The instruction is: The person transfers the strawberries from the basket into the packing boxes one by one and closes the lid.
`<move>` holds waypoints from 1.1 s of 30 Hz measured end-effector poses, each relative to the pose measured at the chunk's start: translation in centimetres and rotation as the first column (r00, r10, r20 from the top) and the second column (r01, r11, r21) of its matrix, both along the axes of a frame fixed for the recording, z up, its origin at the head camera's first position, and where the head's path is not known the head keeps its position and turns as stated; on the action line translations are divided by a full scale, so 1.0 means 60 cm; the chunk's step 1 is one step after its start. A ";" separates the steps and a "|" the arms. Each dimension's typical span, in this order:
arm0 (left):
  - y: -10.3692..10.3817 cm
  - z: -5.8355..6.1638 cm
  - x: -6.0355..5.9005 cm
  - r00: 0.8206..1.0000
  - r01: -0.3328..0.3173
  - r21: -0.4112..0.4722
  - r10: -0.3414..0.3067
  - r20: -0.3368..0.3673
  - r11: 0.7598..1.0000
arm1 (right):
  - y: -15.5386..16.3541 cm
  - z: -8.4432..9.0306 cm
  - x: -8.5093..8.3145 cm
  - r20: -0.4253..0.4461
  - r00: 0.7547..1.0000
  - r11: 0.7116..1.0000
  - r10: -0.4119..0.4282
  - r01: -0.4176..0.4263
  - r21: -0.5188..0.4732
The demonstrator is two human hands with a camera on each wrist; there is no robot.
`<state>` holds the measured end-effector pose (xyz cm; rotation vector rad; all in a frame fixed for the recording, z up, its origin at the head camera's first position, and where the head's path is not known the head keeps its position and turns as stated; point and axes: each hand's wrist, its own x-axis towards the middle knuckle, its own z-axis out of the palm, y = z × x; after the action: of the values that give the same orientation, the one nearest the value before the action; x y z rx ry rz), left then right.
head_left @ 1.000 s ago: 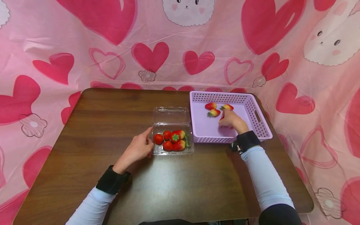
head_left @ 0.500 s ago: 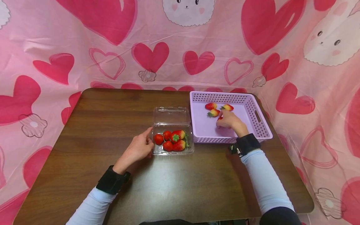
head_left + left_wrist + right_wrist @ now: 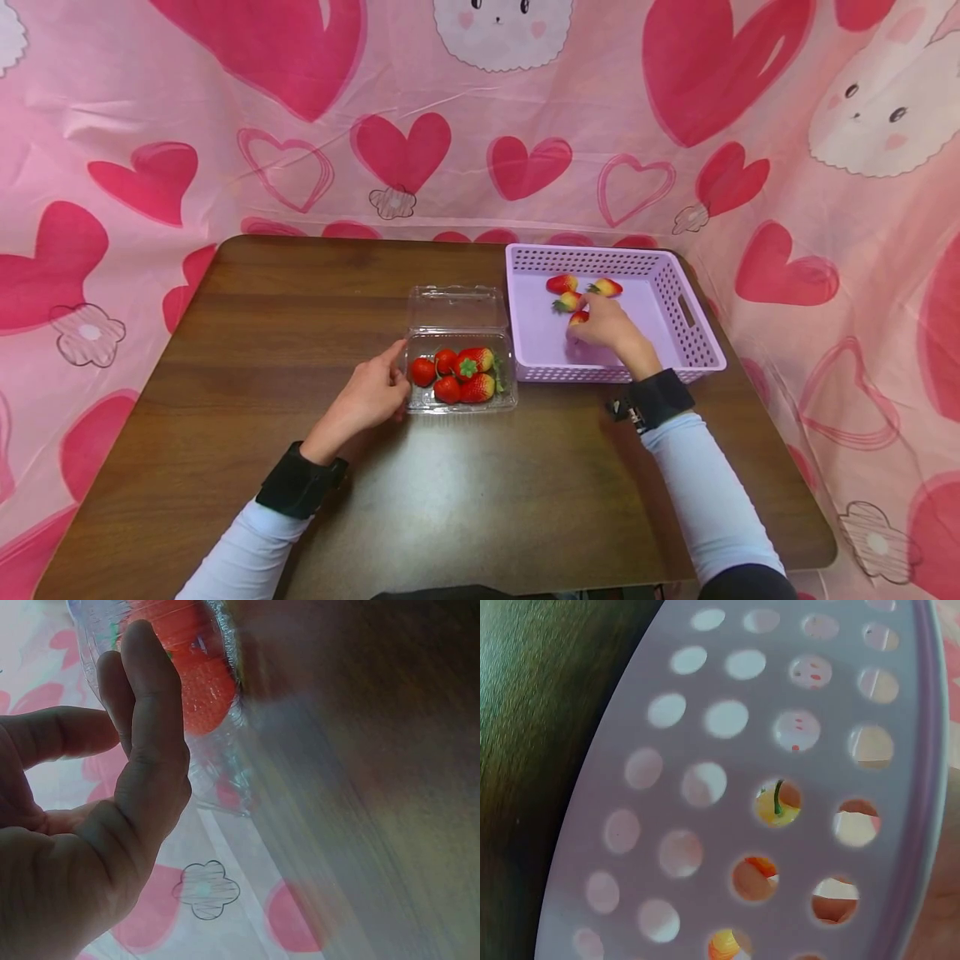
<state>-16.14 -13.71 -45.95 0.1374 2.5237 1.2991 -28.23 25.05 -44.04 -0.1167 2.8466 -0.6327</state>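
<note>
In the head view my right hand (image 3: 606, 325) reaches into the lilac basket (image 3: 675, 327) and pinches a red strawberry (image 3: 578, 318) between thumb and fingers. The right wrist view looks at the basket's perforated wall (image 3: 727, 817), with bits of hand and fruit showing through the holes. My left hand (image 3: 367, 390) rests against the left edge of a clear hinged plastic box (image 3: 459, 408), its fingers extended along the side. Inside that box lie several strawberries (image 3: 476, 387). From the left wrist, extended fingers (image 3: 154, 727) overlap the box's side, with red strawberry (image 3: 206, 697) behind.
Three more strawberries lie toward the back of the basket, including a red one (image 3: 561, 284) at left and a leafy one (image 3: 606, 287) at right. The box's lid (image 3: 457, 307) leans open behind it. A pink heart-print cloth (image 3: 300, 167) borders the brown table (image 3: 285, 308).
My right hand has shifted slightly left within the basket, the pinched strawberry moving along and showing more. The left hand and the plastic box have stayed put.
</note>
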 end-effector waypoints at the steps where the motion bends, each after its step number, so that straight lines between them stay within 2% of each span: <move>1: 0.000 0.000 0.000 1.000 0.000 0.001 0.000 -0.001 1.000 | -0.002 0.001 0.002 -0.004 1.000 1.000 0.000 0.000 -0.004; 16: -0.002 0.000 0.000 1.000 0.002 0.002 -0.002 -0.002 1.000 | -0.026 0.009 0.017 -0.060 0.998 0.998 0.021 -0.025 -0.061; 33: -0.001 -0.001 -0.001 1.000 0.002 -0.008 -0.002 -0.004 1.000 | -0.046 0.033 0.039 -0.176 0.981 0.993 0.081 -0.095 -0.074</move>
<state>-16.22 -13.79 -46.03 0.1411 2.5318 1.2885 -25.89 22.27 -42.04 -0.3246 2.9606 -0.7549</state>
